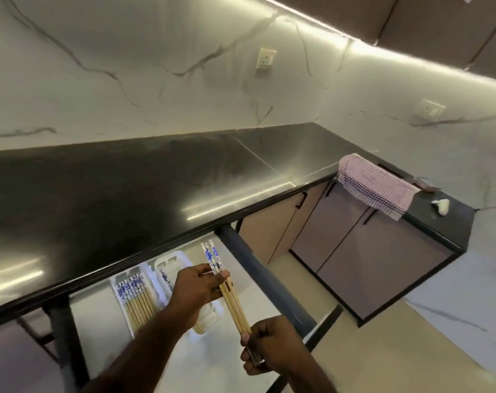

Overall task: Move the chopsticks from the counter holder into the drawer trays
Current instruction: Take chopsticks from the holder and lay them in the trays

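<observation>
Both hands, left hand [197, 290] and right hand [269, 346], grip a chopstick bundle [229, 296] above the open drawer's tray [158, 300], lower centre.

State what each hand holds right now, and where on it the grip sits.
Both hands share one small bundle of chopsticks. The left hand pinches it just below the blue-patterned tops; the right hand grips the narrow tip ends.

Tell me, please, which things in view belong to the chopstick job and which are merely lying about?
Job: chopsticks in hand, left hand, right hand, tray of chopsticks, open drawer.
Lying about: checked towel, small white object, wall sockets.
</observation>
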`<state>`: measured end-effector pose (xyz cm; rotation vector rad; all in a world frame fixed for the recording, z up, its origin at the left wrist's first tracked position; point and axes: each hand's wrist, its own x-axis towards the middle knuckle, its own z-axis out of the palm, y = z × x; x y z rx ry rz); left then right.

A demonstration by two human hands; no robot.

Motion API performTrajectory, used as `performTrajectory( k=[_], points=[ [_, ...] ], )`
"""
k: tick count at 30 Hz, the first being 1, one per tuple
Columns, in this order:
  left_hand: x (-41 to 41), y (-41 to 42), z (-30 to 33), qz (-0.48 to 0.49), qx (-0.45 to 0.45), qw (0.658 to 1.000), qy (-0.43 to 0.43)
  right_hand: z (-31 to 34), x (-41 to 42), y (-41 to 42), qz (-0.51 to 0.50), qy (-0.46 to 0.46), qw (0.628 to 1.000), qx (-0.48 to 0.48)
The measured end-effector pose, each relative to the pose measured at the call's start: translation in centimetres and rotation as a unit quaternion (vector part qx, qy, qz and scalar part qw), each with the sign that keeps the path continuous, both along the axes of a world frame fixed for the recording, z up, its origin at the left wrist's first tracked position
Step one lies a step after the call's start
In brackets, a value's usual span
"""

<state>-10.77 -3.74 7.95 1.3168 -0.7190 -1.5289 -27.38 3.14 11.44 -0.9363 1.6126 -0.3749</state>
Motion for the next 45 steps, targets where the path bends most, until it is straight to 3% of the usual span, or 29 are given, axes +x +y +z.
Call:
performTrajectory(
  k=[14, 19, 26, 30, 36, 40, 45],
  points=[
    [1.5, -7.2, -12.0, 0.071, 0.120, 0.975, -0.171, -12.0, 2.4, -13.0, 0.069, 0.017, 0.986, 0.149],
    [1.8, -8.6, -14.7, 0.060, 0.128, 0.946, -0.291, -15.2, 3.8, -15.3, 0.079, 0.013, 0.982, 0.168],
    [1.7, -10.0, -17.4, -0.087, 0.077, 0.853, -0.508, -19.0, 5.6, -16.7, 0.019, -0.016, 0.976, 0.215],
    [1.9, -10.5, -18.1, -0.170, 0.081, 0.777, -0.601, -20.4, 6.7, -16.6, 0.092, 0.063, 0.987, 0.115],
    [3.0, -10.7, -19.5, -0.258, 0.095, 0.708, -0.651, -20.7, 7.5, -16.0, 0.226, 0.237, 0.945, -0.002],
    [3.6, -10.5, -19.8, -0.299, 0.074, 0.632, -0.711, -21.2, 8.0, -15.0, 0.280, 0.284, 0.915, -0.053],
    [3.5, -10.4, -20.1, -0.328, 0.079, 0.604, -0.722, -21.8, 8.6, -14.2, 0.331, 0.313, 0.886, -0.084]
  ],
)
